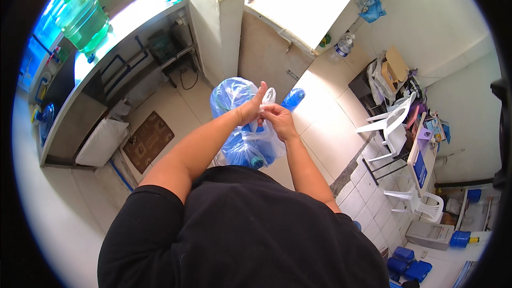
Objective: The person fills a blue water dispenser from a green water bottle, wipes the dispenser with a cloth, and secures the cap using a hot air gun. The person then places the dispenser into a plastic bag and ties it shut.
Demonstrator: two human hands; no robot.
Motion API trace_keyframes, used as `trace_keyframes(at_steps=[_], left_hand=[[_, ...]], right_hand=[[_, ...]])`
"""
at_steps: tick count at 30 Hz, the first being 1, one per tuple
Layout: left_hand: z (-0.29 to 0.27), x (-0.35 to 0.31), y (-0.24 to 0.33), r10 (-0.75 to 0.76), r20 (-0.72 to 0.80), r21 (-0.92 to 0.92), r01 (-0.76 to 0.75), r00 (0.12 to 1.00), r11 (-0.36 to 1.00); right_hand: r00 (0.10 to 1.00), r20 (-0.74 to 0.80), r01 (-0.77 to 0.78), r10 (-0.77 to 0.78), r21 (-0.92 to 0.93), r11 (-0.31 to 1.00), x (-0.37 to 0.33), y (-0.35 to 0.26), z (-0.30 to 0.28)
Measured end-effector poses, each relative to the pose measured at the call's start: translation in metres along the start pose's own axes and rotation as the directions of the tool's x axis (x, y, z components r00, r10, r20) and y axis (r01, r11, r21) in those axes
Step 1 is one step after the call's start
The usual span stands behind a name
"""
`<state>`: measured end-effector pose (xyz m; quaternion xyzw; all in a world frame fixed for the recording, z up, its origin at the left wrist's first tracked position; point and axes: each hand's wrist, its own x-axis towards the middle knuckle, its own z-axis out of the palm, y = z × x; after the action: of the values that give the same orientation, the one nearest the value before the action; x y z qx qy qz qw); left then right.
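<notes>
A clear plastic bag (234, 92) stands in front of me, bulging round blue contents. Through it shows a teal cap (257, 161) near my body; the rest is blurred by the film. My left hand (249, 109) is at the gathered top of the bag, its thumb pointing up and its other fingers curled around the plastic. Just to the right, my right hand (279, 120) pinches the same gathered plastic, with a white loop of film standing up between the hands. A blue bottle-like object (293, 98) lies just beyond the bag.
A green water jug (85, 24) stands on the counter at left. Below lie a white sack (102, 141) and a brown mat (148, 141). White plastic chairs (392, 125) and a cluttered table (418, 152) are at right. A clear bottle (343, 46) stands by the far counter.
</notes>
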<state>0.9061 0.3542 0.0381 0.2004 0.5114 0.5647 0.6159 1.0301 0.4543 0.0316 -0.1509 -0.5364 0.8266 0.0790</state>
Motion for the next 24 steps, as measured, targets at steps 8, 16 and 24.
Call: trace_keyframes(at_steps=[8, 16, 24], left_hand=[[-0.003, -0.037, 0.007, 0.21, -0.023, 0.579, -0.158, 0.977, 0.8], [0.013, -0.04, 0.001, 0.467, 0.062, 0.879, -0.27, 0.882, 0.393], [0.018, -0.063, -0.013, 0.632, 0.415, 0.909, -0.269, 0.655, -0.318]], right_hand=[[0.922, -0.286, 0.023, -0.261, -0.632, 0.774, -0.003, -0.004, -0.003], [0.939, 0.105, -0.035, 0.328, -0.919, 0.393, 0.003, -0.046, -0.019], [0.872, -0.038, -0.477, 0.488, -0.297, 0.827, 0.015, -0.007, -0.045]])
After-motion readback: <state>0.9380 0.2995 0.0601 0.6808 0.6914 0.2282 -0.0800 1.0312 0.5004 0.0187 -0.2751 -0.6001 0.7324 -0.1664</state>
